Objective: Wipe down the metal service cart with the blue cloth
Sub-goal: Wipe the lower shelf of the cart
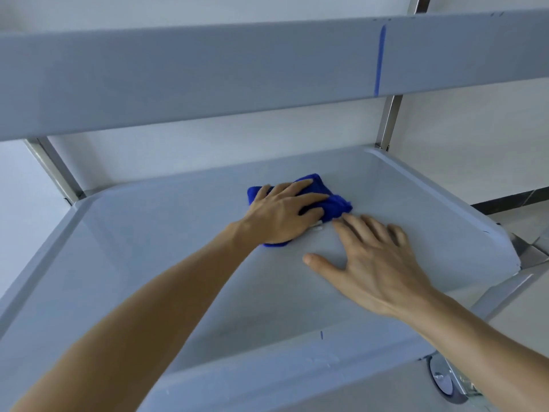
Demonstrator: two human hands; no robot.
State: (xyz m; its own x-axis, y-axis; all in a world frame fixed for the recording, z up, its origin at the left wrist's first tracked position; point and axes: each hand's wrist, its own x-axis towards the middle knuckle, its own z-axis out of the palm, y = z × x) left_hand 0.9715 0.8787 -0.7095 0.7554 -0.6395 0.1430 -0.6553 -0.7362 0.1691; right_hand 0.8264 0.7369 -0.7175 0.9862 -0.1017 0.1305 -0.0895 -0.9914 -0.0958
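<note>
The service cart's lower shelf [148,239] is a pale grey tray with a raised rim, filling most of the view. A crumpled blue cloth [335,203] lies on the shelf toward its far right part. My left hand [282,212] presses flat on top of the cloth, fingers spread and pointing right, covering much of it. My right hand [371,260] rests flat on the bare shelf just to the near right of the cloth, fingers apart, its fingertips touching or almost touching the cloth's edge, holding nothing.
The cart's upper shelf [208,72] crosses the top of the view as a wide grey band with a thin blue streak [379,60]. Metal uprights stand at the far left [53,168] and far right [390,120]. A caster wheel [442,382] shows at the bottom right; a white wall lies behind.
</note>
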